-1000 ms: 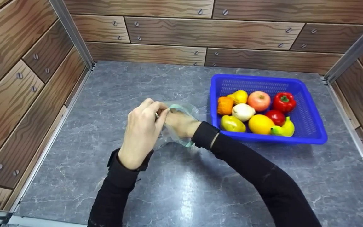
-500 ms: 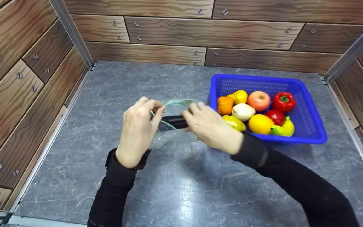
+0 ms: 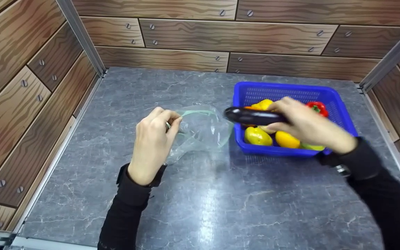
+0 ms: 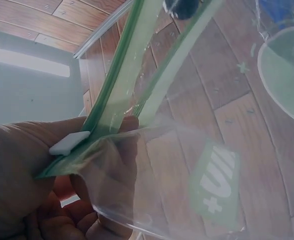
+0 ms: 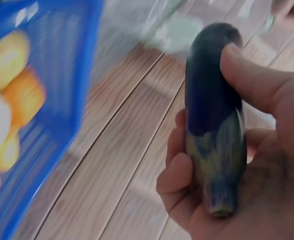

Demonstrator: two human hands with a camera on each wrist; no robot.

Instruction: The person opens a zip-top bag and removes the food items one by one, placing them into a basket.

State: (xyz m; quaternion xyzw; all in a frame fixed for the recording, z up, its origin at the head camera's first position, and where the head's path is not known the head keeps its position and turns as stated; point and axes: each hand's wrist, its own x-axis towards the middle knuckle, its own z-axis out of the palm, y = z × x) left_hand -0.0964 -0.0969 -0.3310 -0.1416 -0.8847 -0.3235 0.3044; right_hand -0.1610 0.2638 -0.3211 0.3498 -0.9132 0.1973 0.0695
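By one corner of its green zip edge, my left hand [image 3: 154, 142] pinches a clear zip bag [image 3: 203, 133], whose mouth gapes toward the right. A white slider [image 4: 69, 143] on the zip shows beside the thumb in the left wrist view. My right hand [image 3: 307, 123] grips a dark purple eggplant [image 3: 255, 116] above the blue basket's left part, its rounded end pointing at the bag. In the right wrist view, fingers and thumb wrap around the eggplant [image 5: 214, 95], its stem end near the palm. The bag and the eggplant are apart.
The blue basket [image 3: 273, 150] stands at the right with several fruits and vegetables, among them a green-yellow mango [image 3: 258, 136], a yellow lemon-like fruit [image 3: 287, 139] and a red bell pepper [image 3: 317, 108]. My right hand hides some of them. Wood-patterned walls [image 3: 186, 33] enclose the grey tabletop [image 3: 172, 208].
My right hand has drawn the eggplant out of the bag and carried it right, over the basket. The left hand keeps its pinch on the bag, nearly in place.
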